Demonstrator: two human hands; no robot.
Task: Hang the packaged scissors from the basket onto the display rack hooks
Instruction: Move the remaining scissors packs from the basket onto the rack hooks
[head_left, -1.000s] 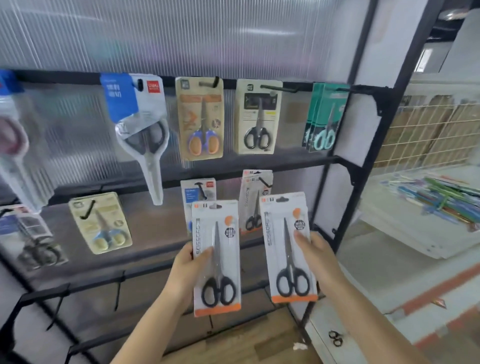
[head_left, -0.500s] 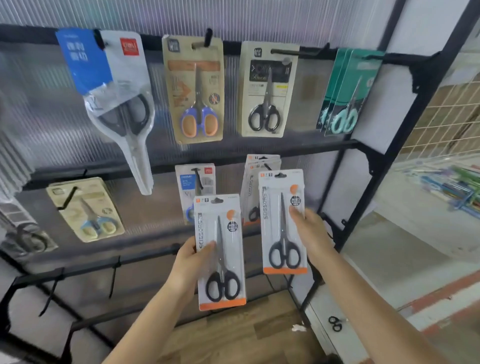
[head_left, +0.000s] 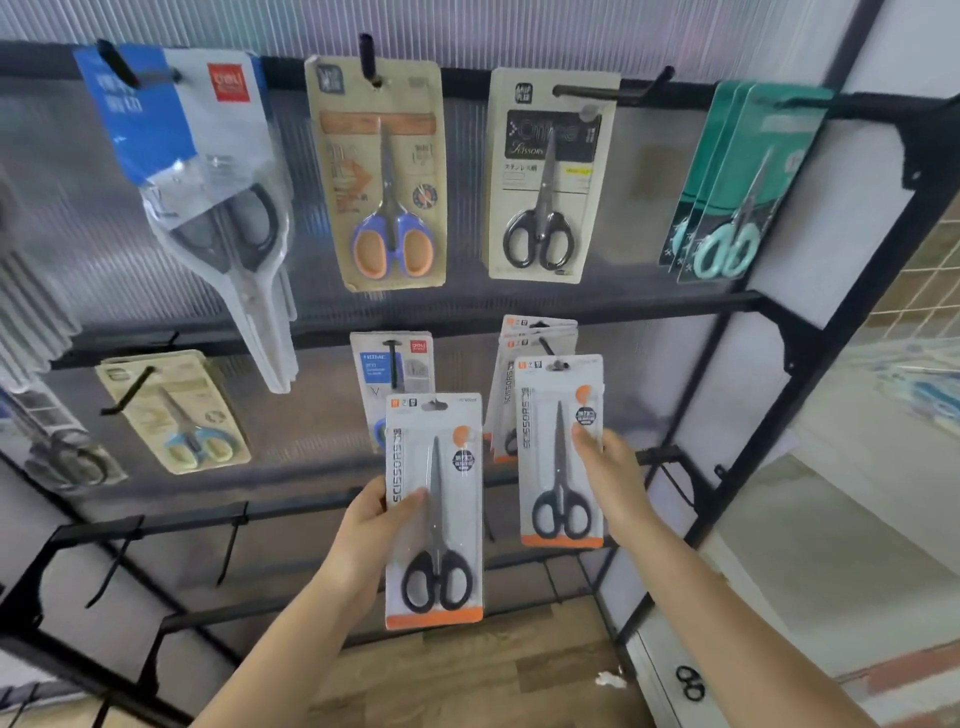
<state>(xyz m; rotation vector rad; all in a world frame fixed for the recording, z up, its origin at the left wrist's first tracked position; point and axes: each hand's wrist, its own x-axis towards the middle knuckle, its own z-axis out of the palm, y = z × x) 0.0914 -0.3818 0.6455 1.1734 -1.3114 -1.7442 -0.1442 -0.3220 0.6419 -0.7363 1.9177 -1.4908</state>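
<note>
The head view is the only one. The left hand (head_left: 371, 525) pinches one scissors pack (head_left: 434, 512) by its left edge, thumb laid across the front, holding it upright in front of the display rack (head_left: 524, 306). The right hand (head_left: 610, 478) pinches a second scissors pack (head_left: 561, 452) by its right edge, thumb on the front near the orange sticker, and holds it higher and farther in, just before the matching packs (head_left: 540, 338) already hung on a middle-row hook (head_left: 544, 344).

Each pack looks light and flat: a stiff card under a clear, glossy blister that could slide in the fingers. An edge pinch around mid-height seems the best hold, since it leaves the top hang hole free and lets the card be tipped onto the hook; the hole is the weak spot and may tear if forced.

The basket is out of view. The hook's tip is mostly hidden behind the packs, so I cannot tell whether the right pack's hole has met it. The fingers behind both cards are hidden, and the left edge of the rack is blurred.
</note>
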